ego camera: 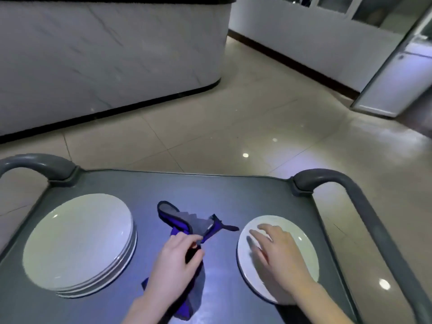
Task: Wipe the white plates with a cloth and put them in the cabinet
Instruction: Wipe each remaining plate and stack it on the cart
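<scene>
Both forearms run out of the bottom edge, so nothing past the wrists shows. The right hand (278,260) lies flat on the single white plate (301,235), fingers spread wide and pointing to 10 o'clock, gripping nothing; it covers much of the plate's middle and near rim, and the wrist hides the plate's edge at 6 o'clock. The left hand (177,267) is pinched closed on the cloth (187,220), a grey piece with blue trim. One end of the cloth lies crumpled on the cart top toward 12 o'clock from that hand, the other trails under the wrist toward 6 o'clock, partly hidden. Its folds are hard to read.

At 9 o'clock from the left hand sits the stack of white plates (77,242), several rims showing along its right side; the exact count is not clear. It stands apart from the cloth, with a bare strip of cart top between.

The grey cart top (210,190) has open surface along its far edge at 12 o'clock. Raised grey handles frame it: the left handle (39,163) at the far left corner, the right handle (364,206) running down the right side, close beside the single plate.

Beyond, glossy floor tiles (233,127) are open. A curved white counter (105,54) fills the upper left, and a tall glass-doored cabinet (402,66) is cut off at the right edge.
</scene>
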The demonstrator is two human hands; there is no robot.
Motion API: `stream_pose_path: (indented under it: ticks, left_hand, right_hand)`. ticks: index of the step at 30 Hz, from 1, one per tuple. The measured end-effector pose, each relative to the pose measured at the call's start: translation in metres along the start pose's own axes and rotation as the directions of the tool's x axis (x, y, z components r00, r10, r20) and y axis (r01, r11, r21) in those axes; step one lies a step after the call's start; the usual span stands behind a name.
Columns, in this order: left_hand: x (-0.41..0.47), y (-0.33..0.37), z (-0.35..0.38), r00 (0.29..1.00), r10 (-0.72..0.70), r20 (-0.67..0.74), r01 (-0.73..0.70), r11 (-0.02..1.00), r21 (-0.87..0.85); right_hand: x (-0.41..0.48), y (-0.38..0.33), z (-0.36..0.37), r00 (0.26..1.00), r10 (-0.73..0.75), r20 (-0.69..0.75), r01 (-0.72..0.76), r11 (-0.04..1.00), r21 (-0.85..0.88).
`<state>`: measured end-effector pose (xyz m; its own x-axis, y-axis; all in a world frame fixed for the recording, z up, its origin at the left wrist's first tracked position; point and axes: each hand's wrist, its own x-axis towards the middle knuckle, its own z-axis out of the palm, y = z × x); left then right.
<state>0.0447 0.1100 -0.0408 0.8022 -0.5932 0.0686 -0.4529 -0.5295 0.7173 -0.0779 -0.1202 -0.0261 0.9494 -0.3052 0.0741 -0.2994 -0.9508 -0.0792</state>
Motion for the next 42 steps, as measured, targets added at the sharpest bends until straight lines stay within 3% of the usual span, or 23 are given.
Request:
stream_pose_path:
  ticks: [6, 13, 19, 24, 28, 33, 36, 39, 42]
  left_hand:
    - [0.016, 0.047, 0.078, 0.978, -0.042, 0.205, 0.011, 0.989, 0.149]
    - [0.021, 0.060, 0.108, 0.932, -0.128, 0.340, 0.003, 0.938, 0.346]
    - [0.022, 0.063, 0.114, 0.907, -0.222, 0.357, 0.158, 0.967, 0.201]
    - [0.027, 0.061, 0.120, 0.905, -0.281, 0.320, 0.244, 0.958, 0.153]
    - [0.023, 0.063, 0.118, 0.901, -0.305, 0.307, 0.312, 0.950, 0.027]
    - [0.018, 0.064, 0.098, 0.923, -0.284, 0.258, 0.339, 0.918, -0.204]
    - [0.015, 0.058, 0.075, 0.902, -0.335, 0.273, 0.417, 0.840, -0.348]
    - [0.010, 0.050, 0.047, 0.879, -0.360, 0.312, 0.476, 0.689, -0.546]
    - [0.004, 0.037, 0.017, 0.875, -0.377, 0.302, 0.478, 0.586, -0.654]
  right_hand:
    - [-0.044, 0.092, -0.001, 0.965, 0.190, 0.180, -0.185, 0.982, -0.045]
    - [-0.067, 0.136, 0.019, 0.926, 0.284, 0.250, -0.301, 0.953, 0.033]
    - [-0.067, 0.140, 0.029, 0.898, 0.320, 0.302, -0.391, 0.896, 0.211]
    - [-0.065, 0.132, 0.027, 0.860, 0.404, 0.313, -0.510, 0.684, 0.521]
    - [-0.064, 0.129, 0.024, 0.829, 0.466, 0.309, -0.547, 0.559, 0.623]
    - [-0.062, 0.117, 0.015, 0.804, 0.478, 0.354, -0.539, 0.332, 0.774]
    - [-0.055, 0.098, 0.005, 0.799, 0.440, 0.410, -0.502, 0.113, 0.857]
    - [-0.043, 0.068, 0.000, 0.797, 0.389, 0.463, -0.466, -0.093, 0.880]
    - [-0.027, 0.032, -0.004, 0.794, 0.361, 0.489, -0.447, -0.199, 0.872]
